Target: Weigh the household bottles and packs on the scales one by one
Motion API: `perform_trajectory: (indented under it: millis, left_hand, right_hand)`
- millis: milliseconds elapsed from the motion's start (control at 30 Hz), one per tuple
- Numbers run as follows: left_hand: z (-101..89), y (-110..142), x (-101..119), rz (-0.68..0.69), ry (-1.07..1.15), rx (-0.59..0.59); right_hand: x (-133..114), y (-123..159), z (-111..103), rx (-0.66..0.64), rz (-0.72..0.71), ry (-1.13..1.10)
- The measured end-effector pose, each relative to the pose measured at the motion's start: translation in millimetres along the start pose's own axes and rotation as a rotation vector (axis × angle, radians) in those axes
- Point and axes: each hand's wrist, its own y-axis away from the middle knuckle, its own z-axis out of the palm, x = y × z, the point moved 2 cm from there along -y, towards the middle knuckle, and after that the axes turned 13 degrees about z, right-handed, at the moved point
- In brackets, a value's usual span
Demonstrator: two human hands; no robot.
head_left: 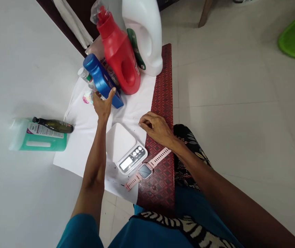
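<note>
My left hand [103, 105] is stretched forward with its fingers [111, 92] spread, the tips touching the lower face of the blue bottle [101, 80] but not yet closed round it. The bottle leans tilted against the red jug [120, 57] just beyond it. Its long axis runs from the base nearest my fingers up to the cap, which points away from me and to the left. I judge it a stiff, smooth plastic flask, possibly slippery and moderately heavy if full; the flat sides at mid-body look the best place to take hold. Behind the red jug stands a white jug [147, 34]. My right hand [156, 127] rests nearer me, fingers curled together on the cloth, holding nothing, beside the kitchen scale [125, 146]. A pink watch [146, 170] lies nearer still.
</note>
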Motion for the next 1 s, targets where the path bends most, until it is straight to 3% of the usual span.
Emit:
perform_trajectory:
  millis: [100,267,367,567,700,867,1000]
  left_hand:
    - [12.3,-5,12,-0.053,-0.055,-0.008]
    - [14.4,-8,14,-0.106,-0.097,0.005]
    - [7.9,-8,11,-0.152,-0.062,0.002]
    - [-15.4,11,18,-0.186,0.079,0.107]
    - [-45.4,37,28,-0.223,0.211,0.152]
    - [-114.4,80,49,-0.216,0.243,0.250]
    - [-159.6,120,68,-0.177,0.189,0.188]
  right_hand:
    - [-1,0,0,-0.005,-0.014,-0.004]
    - [-1,0,0,0.002,-0.008,-0.024]
    - [0,-1,0,-0.004,0.006,-0.025]
    - [0,-2,1,-0.002,0.010,-0.008]
    - [0,-2,1,-0.009,0.019,-0.020]
    - [0,-2,1,-0.009,0.014,-0.004]
    - [0,-1,0,-0.009,0.021,0.011]
